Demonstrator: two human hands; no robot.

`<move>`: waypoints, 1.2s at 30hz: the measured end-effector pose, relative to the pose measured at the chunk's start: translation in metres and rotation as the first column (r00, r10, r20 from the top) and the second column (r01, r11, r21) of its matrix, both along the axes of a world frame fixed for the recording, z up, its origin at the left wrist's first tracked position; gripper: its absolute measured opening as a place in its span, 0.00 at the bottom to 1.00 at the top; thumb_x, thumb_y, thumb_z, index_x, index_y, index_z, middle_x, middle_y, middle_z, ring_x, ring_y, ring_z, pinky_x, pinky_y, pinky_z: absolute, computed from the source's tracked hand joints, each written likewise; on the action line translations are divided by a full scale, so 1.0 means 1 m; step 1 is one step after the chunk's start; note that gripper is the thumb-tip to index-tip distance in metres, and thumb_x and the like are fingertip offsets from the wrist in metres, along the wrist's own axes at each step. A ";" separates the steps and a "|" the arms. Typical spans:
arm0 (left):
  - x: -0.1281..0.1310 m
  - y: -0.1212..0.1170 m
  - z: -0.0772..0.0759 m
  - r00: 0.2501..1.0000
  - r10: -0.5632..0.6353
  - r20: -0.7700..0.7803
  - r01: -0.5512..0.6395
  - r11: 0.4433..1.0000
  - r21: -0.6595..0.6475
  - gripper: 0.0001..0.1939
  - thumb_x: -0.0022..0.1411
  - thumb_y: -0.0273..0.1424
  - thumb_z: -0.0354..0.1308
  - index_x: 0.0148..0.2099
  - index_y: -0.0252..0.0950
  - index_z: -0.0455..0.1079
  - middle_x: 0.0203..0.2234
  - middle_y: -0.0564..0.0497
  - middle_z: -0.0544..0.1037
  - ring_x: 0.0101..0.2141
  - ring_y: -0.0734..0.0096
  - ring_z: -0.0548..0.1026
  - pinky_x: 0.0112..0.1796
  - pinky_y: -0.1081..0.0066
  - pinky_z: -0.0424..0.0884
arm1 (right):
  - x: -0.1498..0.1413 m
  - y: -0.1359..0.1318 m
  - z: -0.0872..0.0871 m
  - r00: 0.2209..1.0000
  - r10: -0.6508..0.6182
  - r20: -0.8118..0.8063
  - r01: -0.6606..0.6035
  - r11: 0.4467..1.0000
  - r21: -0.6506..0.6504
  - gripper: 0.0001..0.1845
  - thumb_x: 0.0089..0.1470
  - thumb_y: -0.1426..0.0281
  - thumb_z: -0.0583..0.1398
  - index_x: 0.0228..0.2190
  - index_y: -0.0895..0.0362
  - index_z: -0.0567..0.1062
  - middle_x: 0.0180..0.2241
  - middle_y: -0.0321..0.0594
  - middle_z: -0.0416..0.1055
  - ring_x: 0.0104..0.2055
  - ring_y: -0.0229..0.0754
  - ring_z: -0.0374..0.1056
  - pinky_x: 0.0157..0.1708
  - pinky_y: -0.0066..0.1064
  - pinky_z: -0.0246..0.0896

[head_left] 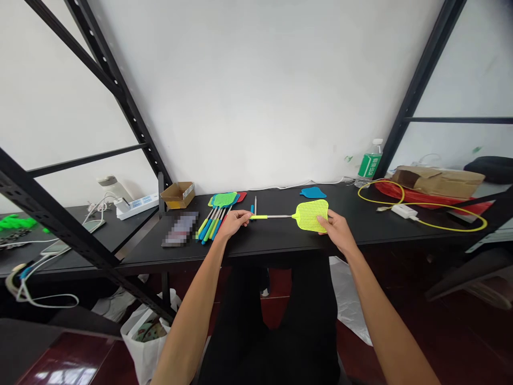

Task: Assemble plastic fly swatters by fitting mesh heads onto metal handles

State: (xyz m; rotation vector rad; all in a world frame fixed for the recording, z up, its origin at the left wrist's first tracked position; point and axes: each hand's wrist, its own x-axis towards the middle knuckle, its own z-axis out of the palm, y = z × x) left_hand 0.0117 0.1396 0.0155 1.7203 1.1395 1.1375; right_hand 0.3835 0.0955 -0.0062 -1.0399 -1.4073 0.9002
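A yellow-green fly swatter [308, 216] is held level above the front of the black table, its metal shaft running left to right. My left hand [237, 220] pinches the end of its handle. At the other end, my right hand [335, 226] grips the right edge of the perforated head, thumb on top. Left of my left hand lies a pile of fly swatters [223, 201] with green, blue and red heads. Just behind that hand are a loose metal rod [255, 203] and a small blue handle piece [252, 209]. A blue swatter head [313, 192] lies farther back.
On the black table [276, 240] stand an open cardboard box [178, 195] at left and a water bottle [369, 163] at back right. A yellow cable [452, 228] with a white adapter [404, 212] loops at right. Black shelf posts [132, 117] rise on both sides.
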 end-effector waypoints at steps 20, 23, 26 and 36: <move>0.008 -0.018 0.014 0.948 -0.202 -0.246 0.197 0.979 -0.045 0.18 0.57 0.45 0.64 0.35 0.34 0.82 0.23 0.49 0.77 0.27 0.67 0.72 0.31 0.70 0.64 | -0.002 0.000 0.001 0.980 0.033 0.196 -0.071 0.979 0.191 0.13 0.51 0.69 0.61 0.37 0.47 0.85 0.55 0.40 0.73 0.55 0.51 0.71 0.55 0.44 0.64; 0.009 -0.020 0.014 0.941 -0.222 -0.255 0.214 0.975 -0.059 0.20 0.57 0.45 0.64 0.43 0.35 0.82 0.23 0.50 0.77 0.27 0.68 0.71 0.31 0.71 0.65 | -0.004 0.000 0.000 0.968 0.008 0.249 -0.066 0.972 0.224 0.17 0.51 0.72 0.59 0.38 0.46 0.85 0.55 0.38 0.73 0.56 0.50 0.70 0.58 0.44 0.61; 0.009 -0.020 0.012 0.941 -0.213 -0.263 0.202 0.977 -0.068 0.22 0.56 0.46 0.65 0.45 0.36 0.83 0.26 0.49 0.79 0.27 0.69 0.70 0.29 0.71 0.63 | -0.004 0.000 0.000 0.962 0.000 0.274 -0.067 0.969 0.236 0.19 0.51 0.74 0.58 0.39 0.46 0.85 0.56 0.38 0.73 0.55 0.50 0.70 0.58 0.44 0.62; 0.008 -0.022 0.011 0.945 -0.182 -0.270 0.180 0.983 -0.031 0.21 0.56 0.48 0.65 0.39 0.35 0.84 0.23 0.48 0.78 0.24 0.70 0.68 0.26 0.71 0.62 | -0.010 -0.008 0.006 0.965 -0.017 0.261 -0.035 0.981 0.193 0.19 0.56 0.62 0.62 0.49 0.49 0.80 0.47 0.42 0.80 0.52 0.53 0.74 0.55 0.46 0.65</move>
